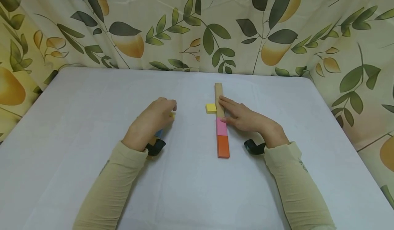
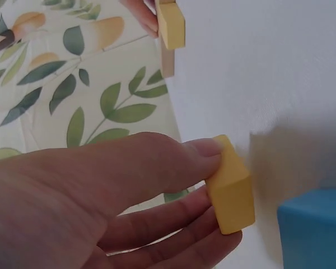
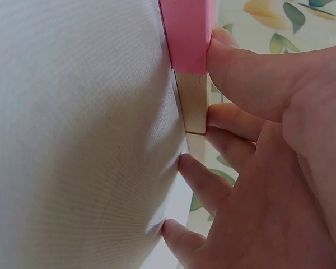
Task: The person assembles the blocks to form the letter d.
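Observation:
My left hand (image 1: 154, 119) pinches a small yellow block (image 2: 232, 190) between thumb and fingers, raised over the white table. A blue block (image 2: 313, 230) lies beneath that hand, mostly hidden in the head view. To the right, a straight row runs away from me: an orange block (image 1: 223, 146) nearest, then a pink block (image 1: 221, 126), then plain wooden blocks (image 1: 218, 90). Another yellow block (image 1: 210, 108) sits against the row's left side. My right hand (image 1: 246, 117) rests along the row's right side, fingers extended, its thumb at the pink block and fingertips on the wood.
The white cloth-covered table (image 1: 184, 189) carries all the blocks. A curtain (image 1: 172, 28) printed with leaves and fruit hangs behind the table's far edge and along both sides. Dark wrist cameras (image 1: 254, 147) stick out below the hands.

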The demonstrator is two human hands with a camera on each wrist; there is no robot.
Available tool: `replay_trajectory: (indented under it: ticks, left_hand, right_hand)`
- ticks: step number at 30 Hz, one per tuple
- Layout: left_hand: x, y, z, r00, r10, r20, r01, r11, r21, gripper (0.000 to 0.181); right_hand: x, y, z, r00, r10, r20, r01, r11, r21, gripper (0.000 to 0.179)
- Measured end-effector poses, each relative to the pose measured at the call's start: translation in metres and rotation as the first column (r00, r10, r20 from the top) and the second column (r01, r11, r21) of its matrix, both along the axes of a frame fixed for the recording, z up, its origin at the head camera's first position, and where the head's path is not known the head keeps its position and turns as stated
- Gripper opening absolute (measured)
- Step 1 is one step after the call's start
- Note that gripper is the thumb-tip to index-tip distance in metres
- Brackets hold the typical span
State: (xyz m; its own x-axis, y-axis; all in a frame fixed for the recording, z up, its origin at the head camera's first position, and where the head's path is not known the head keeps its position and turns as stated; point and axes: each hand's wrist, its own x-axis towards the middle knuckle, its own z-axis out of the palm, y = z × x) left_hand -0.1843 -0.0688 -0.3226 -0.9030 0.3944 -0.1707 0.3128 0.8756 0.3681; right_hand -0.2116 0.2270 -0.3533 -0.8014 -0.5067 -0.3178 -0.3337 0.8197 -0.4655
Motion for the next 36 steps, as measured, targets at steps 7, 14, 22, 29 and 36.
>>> replay_trajectory:
  ticks: [7, 14, 22, 29, 36]
  left_hand:
    - [0.000, 0.005, 0.001, 0.997, -0.054, -0.057, 0.052, 0.998, -0.033, 0.024]
    - [0.000, 0.011, 0.003, 0.993, -0.071, -0.090, 0.069, 0.997, -0.033, 0.023]
    - [-0.001, 0.026, 0.010, 0.998, -0.035, -0.048, 0.035, 0.999, 0.003, 0.025]
    - [-0.006, 0.040, 0.014, 1.000, -0.010, 0.026, 0.010, 1.000, -0.021, 0.029]
    - [-0.014, 0.051, 0.012, 0.996, 0.020, 0.092, -0.018, 1.000, -0.023, 0.029]
  right_hand:
    - [0.000, 0.000, 0.001, 1.000, -0.006, 0.007, 0.006, 1.000, -0.009, 0.073]
    - [0.001, 0.000, 0.001, 1.000, -0.006, -0.001, 0.006, 1.000, -0.015, 0.072]
    - [0.002, -0.001, 0.003, 1.000, -0.002, -0.007, 0.002, 1.000, -0.011, 0.071]
    - [0.002, -0.001, 0.003, 1.000, -0.006, 0.000, 0.006, 1.000, -0.010, 0.072]
    - [0.001, -0.001, 0.002, 1.000, -0.012, 0.006, 0.012, 1.000, -0.005, 0.073]
